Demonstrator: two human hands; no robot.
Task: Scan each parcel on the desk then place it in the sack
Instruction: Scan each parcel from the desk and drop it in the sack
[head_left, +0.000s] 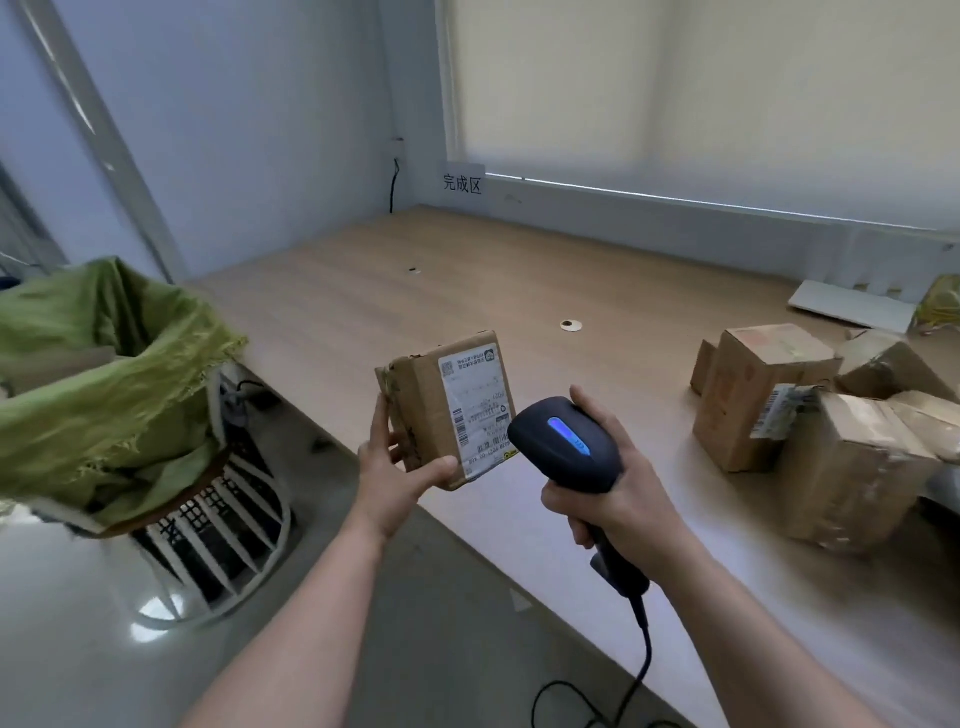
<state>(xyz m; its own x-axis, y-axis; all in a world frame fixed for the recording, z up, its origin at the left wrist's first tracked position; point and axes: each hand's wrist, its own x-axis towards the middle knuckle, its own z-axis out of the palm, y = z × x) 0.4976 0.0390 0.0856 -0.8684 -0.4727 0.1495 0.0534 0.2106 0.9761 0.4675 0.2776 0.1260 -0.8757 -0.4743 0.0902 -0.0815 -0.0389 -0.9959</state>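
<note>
Gripping a small taped cardboard parcel (447, 410) at its lower edge, the left hand (400, 467) tilts its white label toward a black corded scanner (566, 447), blue light on, clenched in the right hand (618, 493). Scan underway; approx. four scuffed boxes (810, 415) wait on the wood-grain desk (519, 280). Green woven sack (104, 379) gapes at left w/ something inside.
</note>
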